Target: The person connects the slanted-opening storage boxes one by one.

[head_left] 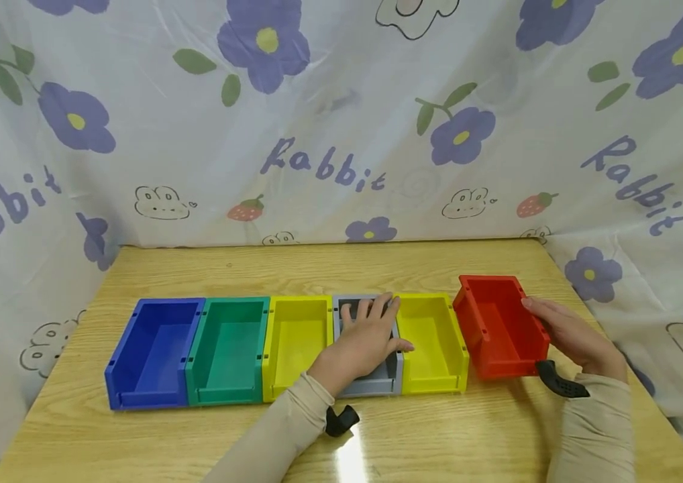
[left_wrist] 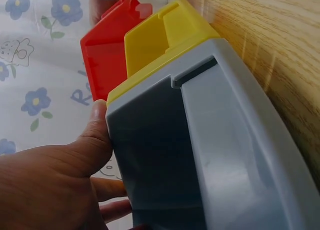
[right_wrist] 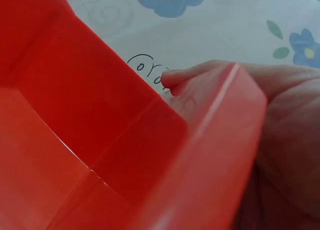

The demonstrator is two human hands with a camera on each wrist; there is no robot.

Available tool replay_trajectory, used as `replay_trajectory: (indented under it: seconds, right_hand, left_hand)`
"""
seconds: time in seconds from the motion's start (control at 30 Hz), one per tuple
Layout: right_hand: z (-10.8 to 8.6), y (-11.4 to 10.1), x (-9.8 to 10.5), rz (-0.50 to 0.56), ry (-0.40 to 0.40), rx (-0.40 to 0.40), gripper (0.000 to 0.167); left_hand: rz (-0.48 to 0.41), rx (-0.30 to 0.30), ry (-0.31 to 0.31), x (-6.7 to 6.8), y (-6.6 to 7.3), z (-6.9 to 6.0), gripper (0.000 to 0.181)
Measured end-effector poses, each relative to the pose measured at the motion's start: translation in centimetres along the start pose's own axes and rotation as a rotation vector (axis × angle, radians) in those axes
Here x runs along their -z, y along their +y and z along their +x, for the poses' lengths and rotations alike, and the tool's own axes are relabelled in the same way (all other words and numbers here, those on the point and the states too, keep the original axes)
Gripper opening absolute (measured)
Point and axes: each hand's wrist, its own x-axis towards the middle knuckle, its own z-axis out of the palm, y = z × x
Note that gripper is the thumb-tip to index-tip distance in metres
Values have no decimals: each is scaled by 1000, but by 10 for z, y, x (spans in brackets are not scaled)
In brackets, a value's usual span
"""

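On the right in the head view, a red storage bin (head_left: 501,325) stands tilted, its front end off the table. My right hand (head_left: 580,339) grips its right side wall, the thumb over the rim; the right wrist view shows the fingers behind that red wall (right_wrist: 215,140). My left hand (head_left: 359,345) lies over a grey bin (head_left: 372,387) with its fingers spread. In the left wrist view the thumb (left_wrist: 95,132) touches the rim where the grey bin (left_wrist: 240,150) meets the yellow bin (left_wrist: 150,49). The hand hides much of the grey bin's inside.
A blue bin (head_left: 163,355), a green bin (head_left: 229,349), a yellow bin (head_left: 298,342) and a second yellow bin (head_left: 432,342) stand side by side with the grey one on the wooden table (head_left: 208,443). Behind hangs a flower-patterned cloth (head_left: 341,107).
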Motion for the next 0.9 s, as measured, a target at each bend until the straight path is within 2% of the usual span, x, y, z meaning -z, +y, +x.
replay_trajectory:
  seconds: [0.27, 0.53, 0.63, 0.8, 0.9]
  right_hand:
    - [-3, 0, 3, 20, -25, 24, 36]
    - [-3, -1, 1, -9, -5, 16, 34]
    - [-3, -3, -1, -44, 15, -14, 37]
    - [-4, -10, -4, -161, 75, -74, 57]
    - [-5, -15, -5, -222, 97, -93, 61]
  left_hand:
    - [8, -6, 16, 0, 1, -1, 83]
    - [21, -10, 16, -1, 1, -2, 83]
    - [26, -10, 15, -2, 1, -2, 83]
    - [41, -12, 24, -2, 1, -1, 83]
    - [47, -16, 29, -2, 1, -1, 82]
